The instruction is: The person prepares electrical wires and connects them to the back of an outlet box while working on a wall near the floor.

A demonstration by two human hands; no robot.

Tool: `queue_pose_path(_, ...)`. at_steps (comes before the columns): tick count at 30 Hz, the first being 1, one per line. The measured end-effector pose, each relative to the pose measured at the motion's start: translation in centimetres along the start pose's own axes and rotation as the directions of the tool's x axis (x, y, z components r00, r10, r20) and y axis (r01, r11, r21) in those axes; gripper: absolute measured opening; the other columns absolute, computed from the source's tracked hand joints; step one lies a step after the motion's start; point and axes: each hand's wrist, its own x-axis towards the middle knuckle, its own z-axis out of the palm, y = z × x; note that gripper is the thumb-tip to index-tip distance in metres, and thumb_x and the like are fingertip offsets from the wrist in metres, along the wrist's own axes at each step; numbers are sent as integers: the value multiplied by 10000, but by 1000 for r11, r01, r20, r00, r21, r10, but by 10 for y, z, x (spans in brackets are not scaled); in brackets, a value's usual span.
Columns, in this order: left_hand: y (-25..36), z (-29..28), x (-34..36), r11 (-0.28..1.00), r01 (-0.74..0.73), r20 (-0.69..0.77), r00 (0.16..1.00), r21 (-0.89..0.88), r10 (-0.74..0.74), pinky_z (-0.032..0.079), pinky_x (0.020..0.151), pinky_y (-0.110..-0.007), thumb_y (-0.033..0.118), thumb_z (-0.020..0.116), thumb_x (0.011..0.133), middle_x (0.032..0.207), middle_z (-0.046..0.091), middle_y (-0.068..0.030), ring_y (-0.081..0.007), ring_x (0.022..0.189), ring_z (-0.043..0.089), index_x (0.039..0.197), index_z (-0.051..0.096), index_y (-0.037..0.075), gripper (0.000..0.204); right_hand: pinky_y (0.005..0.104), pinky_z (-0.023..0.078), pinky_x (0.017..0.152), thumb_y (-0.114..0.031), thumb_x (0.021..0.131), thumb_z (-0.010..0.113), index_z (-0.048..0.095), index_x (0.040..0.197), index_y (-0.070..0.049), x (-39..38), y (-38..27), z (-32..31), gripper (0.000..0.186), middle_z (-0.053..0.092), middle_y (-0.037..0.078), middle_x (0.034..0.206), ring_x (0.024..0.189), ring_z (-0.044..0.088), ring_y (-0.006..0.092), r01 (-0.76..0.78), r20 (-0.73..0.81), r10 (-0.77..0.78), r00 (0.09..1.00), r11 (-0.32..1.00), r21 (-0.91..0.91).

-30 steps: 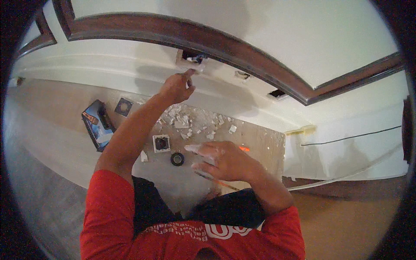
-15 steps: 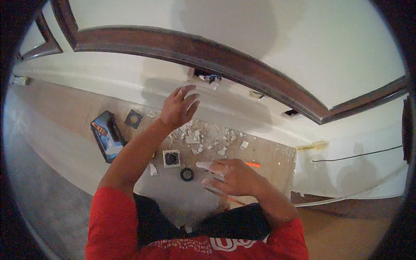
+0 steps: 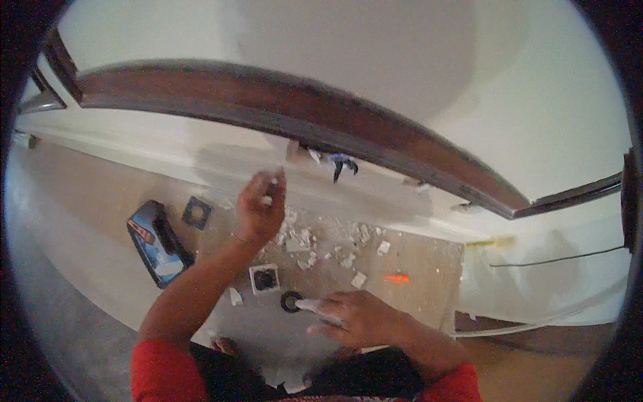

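My left hand (image 3: 262, 209) is raised before the wall, below and left of a wall opening (image 3: 301, 153) with blue and black wires (image 3: 343, 163) hanging out. Its fingers curl in, with whitish bits at them; whether these are held crumbs or dust I cannot make out. My right hand (image 3: 358, 318) hovers low over the floor, fingers stretched and white with dust, nothing seen in them. Its fingertip overlaps the edge of a black ring like a tape roll (image 3: 286, 303); contact is unclear. A white-framed square fitting with a dark centre (image 3: 265, 278) lies close by.
Broken plaster (image 3: 305, 240) litters the floor along the wall. A dark tool case (image 3: 159, 242) and a dark square plate with a round hole (image 3: 197, 212) lie left. An orange object (image 3: 396, 278) lies right. Brown moulding (image 3: 281, 100) crosses the wall; a cable (image 3: 556, 260) runs right.
My left hand has drawn down from the opening and its spread fingers have curled. A whitish bit at the opening no longer shows; the wires hang plainer. The view has shifted.
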Motion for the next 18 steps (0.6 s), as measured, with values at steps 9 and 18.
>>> queue_pose_path(9,18,11,7,831,392,194,920,-394,-341,512,601,-273,136,680,891,821,659,-78,-120,709,631,895,671,29,108,454,507,850,-416,938,562,547,1283,-35,3,3,1,514,642,203,1040,955,626,383,66,-47,-67,997,998,-12)
queue_pose_path(18,57,8,20,923,-343,158,915,-176,371,556,626,-340,1,697,792,1136,629,-173,-244,708,671,980,678,45,194,456,519,833,-378,934,574,544,1293,-58,-10,7,4,482,633,203,1096,958,633,383,14,-28,-14,1000,1000,3)
